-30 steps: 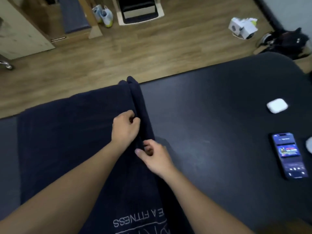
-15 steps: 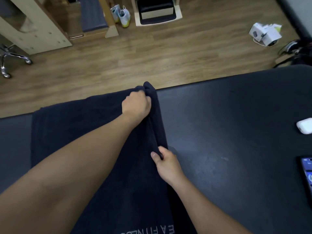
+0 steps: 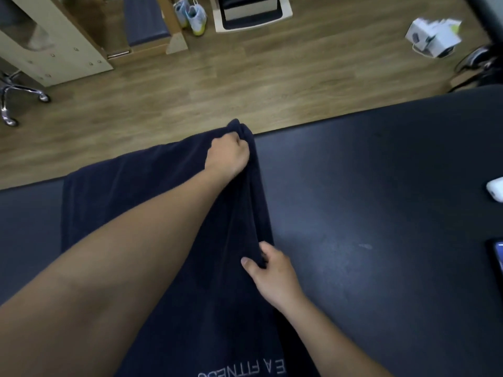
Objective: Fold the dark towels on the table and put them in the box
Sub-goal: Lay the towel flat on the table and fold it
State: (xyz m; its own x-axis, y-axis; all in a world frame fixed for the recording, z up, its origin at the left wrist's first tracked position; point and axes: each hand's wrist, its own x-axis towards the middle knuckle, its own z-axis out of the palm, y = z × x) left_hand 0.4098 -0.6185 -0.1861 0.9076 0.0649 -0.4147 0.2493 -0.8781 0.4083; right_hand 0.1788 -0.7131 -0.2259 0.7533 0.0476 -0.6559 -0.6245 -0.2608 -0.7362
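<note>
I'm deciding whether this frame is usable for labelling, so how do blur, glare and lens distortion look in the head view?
Head view: the wide lens bows the table at its far edge; the white box on the floor is motion-smeared; the dark towel barely separates from the table; the left hand and right hand gripping it look fairly sharp; soft sheen on the tabletop, no harsh glare.

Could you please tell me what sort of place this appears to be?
Probably a fitness or therapy room, possibly a home: the dark towel bears FITNESS lettering, lies on a black table, and sneakers stand on the wooden floor.
</note>
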